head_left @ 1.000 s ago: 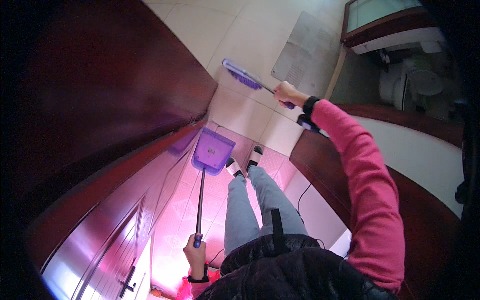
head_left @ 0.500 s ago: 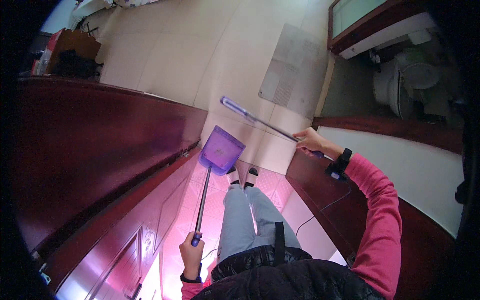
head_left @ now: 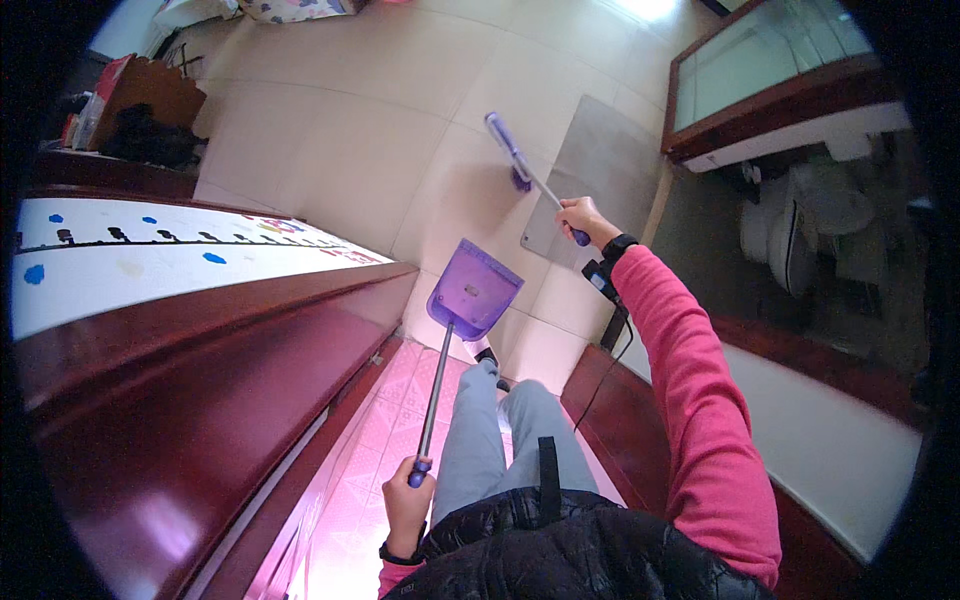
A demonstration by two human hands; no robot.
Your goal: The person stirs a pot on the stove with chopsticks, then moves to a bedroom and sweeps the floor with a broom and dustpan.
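My left hand (head_left: 408, 508) is closed round the purple grip at the top of a grey pole, low in the view. At the pole's far end, the purple dustpan (head_left: 476, 290) lies just ahead of my feet, its wide edge facing away from me. Farther forward and to the right, my right hand (head_left: 585, 220) is wrapped round the purple handle end of a small broom (head_left: 507, 145). Its purple head, with dark bristles on one side, is over the pale tiles beyond the dustpan. Whether the bristles touch the floor I cannot tell.
A grey mat (head_left: 592, 165) lies on the tiles near my right hand. At the right, a doorway shows a toilet (head_left: 775, 240). Dark red door frames flank me. A brown box (head_left: 145, 100) stands far left, behind a white panel (head_left: 110, 262) with coloured marks.
I have moved forward, one foot ahead. My right arm has stretched out, carrying the broom farther from the dustpan. The dustpan has shifted forward and slightly right. Both hands keep their hold.
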